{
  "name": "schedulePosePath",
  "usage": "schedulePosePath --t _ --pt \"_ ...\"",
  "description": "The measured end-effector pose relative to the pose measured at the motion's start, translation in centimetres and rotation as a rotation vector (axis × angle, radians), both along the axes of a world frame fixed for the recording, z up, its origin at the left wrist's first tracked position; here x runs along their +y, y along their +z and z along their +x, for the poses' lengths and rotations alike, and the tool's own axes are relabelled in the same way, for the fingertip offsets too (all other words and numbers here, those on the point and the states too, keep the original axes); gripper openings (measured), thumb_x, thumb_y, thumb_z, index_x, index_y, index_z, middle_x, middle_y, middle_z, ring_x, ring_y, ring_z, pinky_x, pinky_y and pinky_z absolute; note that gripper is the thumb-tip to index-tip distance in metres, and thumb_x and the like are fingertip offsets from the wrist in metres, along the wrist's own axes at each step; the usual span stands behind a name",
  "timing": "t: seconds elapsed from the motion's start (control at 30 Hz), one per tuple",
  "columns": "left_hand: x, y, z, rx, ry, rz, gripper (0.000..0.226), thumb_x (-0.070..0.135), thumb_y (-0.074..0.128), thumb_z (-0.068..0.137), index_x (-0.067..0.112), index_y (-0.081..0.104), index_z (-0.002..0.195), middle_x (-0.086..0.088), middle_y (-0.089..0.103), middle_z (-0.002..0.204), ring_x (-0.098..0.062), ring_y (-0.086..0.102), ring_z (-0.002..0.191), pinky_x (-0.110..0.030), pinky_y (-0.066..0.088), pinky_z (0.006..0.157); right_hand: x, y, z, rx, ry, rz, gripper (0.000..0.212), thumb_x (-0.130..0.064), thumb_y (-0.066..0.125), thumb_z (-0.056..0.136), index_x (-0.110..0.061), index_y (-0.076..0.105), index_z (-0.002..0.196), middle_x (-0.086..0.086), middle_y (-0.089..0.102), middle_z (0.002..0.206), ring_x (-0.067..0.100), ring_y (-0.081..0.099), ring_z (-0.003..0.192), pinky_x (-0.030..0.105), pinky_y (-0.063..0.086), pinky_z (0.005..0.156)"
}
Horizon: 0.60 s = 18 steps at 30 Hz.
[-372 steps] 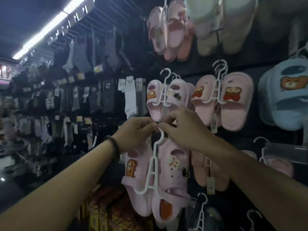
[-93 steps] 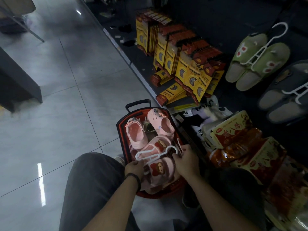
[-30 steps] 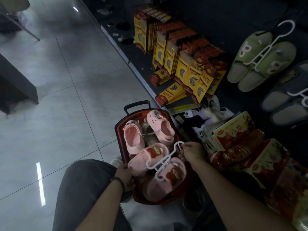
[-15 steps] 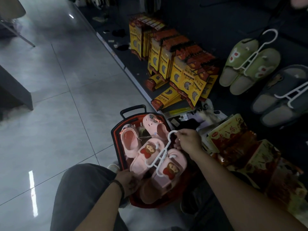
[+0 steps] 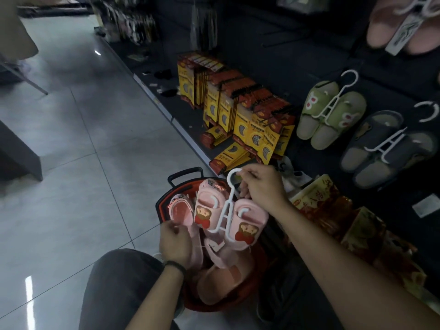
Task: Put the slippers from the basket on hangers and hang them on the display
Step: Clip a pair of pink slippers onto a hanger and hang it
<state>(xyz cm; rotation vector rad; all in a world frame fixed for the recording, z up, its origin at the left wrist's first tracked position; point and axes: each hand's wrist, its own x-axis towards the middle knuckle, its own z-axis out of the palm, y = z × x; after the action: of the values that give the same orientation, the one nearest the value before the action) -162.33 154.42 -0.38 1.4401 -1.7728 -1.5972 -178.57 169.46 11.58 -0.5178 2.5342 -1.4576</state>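
A pair of pink bear slippers (image 5: 245, 225) hangs on a white hanger (image 5: 227, 206) above the red basket (image 5: 164, 206). My right hand (image 5: 260, 189) pinches the hanger just below its hook and holds the pair up. My left hand (image 5: 175, 241) is lower, at the basket's left side, its fingers curled on a pink slipper (image 5: 198, 251) lying inside. More pink slippers (image 5: 181, 208) stay in the basket, partly hidden by the lifted pair.
The dark display wall on the right carries a green pair (image 5: 331, 115), a grey pair (image 5: 385, 148) and a pink pair (image 5: 402, 27) on white hangers. Yellow packs (image 5: 240, 108) stand on the low shelf. Red-and-yellow bags (image 5: 333, 210) lie beside the basket. Grey tiled floor (image 5: 83, 163) spreads left.
My right hand has lifted the hanger with the bear pair up out of the basket. My view has tilted upward toward the display. My left hand stays at the basket.
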Motion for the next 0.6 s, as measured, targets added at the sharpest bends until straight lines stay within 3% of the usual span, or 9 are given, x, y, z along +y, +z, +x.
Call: schedulePosePath --t 0.07,0.1,0.17,0.23,0.43,0.6 --pt "2.2 3.8 0.8 0.12 -0.043 -0.226 0.01 0.025 0.062 0.097 0.029 0.055 0.092 0.003 0.067 0.086 -0.021 0.066 0.08 -0.041 0.056 0.07 0.1 1.4 0.1 0.006 -0.015 -0.03 0.02 -0.013 0.06 0.104 -0.01 0.075 0.091 0.003 0.069 0.061 0.017 0.069 0.05 0.035 0.057 0.051" --pt "3.5 5.2 1.0 0.182 -0.117 -0.215 0.009 0.03 0.064 0.096 0.03 0.056 0.091 0.005 0.069 0.085 -0.015 0.066 0.079 -0.038 0.056 0.069 0.0 2.1 0.1 0.003 -0.027 -0.051 0.02 -0.014 0.06 0.104 -0.009 0.075 0.093 0.004 0.069 0.062 0.018 0.069 0.051 0.033 0.056 0.05" --pt "6.2 7.3 1.1 0.21 -0.272 0.009 0.022 0.049 0.068 0.09 0.029 0.063 0.097 0.009 0.073 0.087 -0.011 0.069 0.079 -0.036 0.057 0.072 -0.1 3.3 -0.1 0.006 -0.051 -0.086 0.02 -0.014 0.06 0.104 -0.008 0.074 0.093 0.005 0.07 0.063 0.021 0.069 0.051 0.032 0.055 0.05" --pt "8.1 8.3 0.6 0.168 -0.332 0.295 0.041 0.059 0.07 0.085 0.022 0.067 0.102 0.004 0.073 0.086 -0.017 0.068 0.072 -0.032 0.052 0.066 -0.4 4.5 -0.2 0.02 -0.076 -0.103 0.02 -0.014 0.059 0.104 -0.009 0.074 0.093 0.005 0.069 0.062 0.02 0.069 0.051 0.031 0.054 0.049" --pt "9.5 9.0 -1.6 0.322 -0.346 0.687 0.037 0.025 0.072 0.092 -0.007 0.068 0.11 -0.005 0.061 0.071 -0.018 0.055 0.057 -0.025 0.04 0.051 -0.6 8.0 -0.7 0.046 -0.147 -0.148 0.021 -0.012 0.057 0.104 -0.014 0.074 0.091 0.007 0.071 0.063 0.016 0.068 0.05 0.027 0.055 0.048" --pt "9.0 8.5 -3.1 0.351 -0.309 0.66 0.014 0.025 0.077 0.089 0.012 0.076 0.092 -0.009 0.062 0.078 -0.019 0.055 0.058 -0.028 0.04 0.053 -0.2 9.7 -1.2 0.034 -0.174 -0.19 0.021 -0.013 0.057 0.105 -0.011 0.075 0.094 0.009 0.071 0.068 0.019 0.069 0.053 0.025 0.052 0.047"
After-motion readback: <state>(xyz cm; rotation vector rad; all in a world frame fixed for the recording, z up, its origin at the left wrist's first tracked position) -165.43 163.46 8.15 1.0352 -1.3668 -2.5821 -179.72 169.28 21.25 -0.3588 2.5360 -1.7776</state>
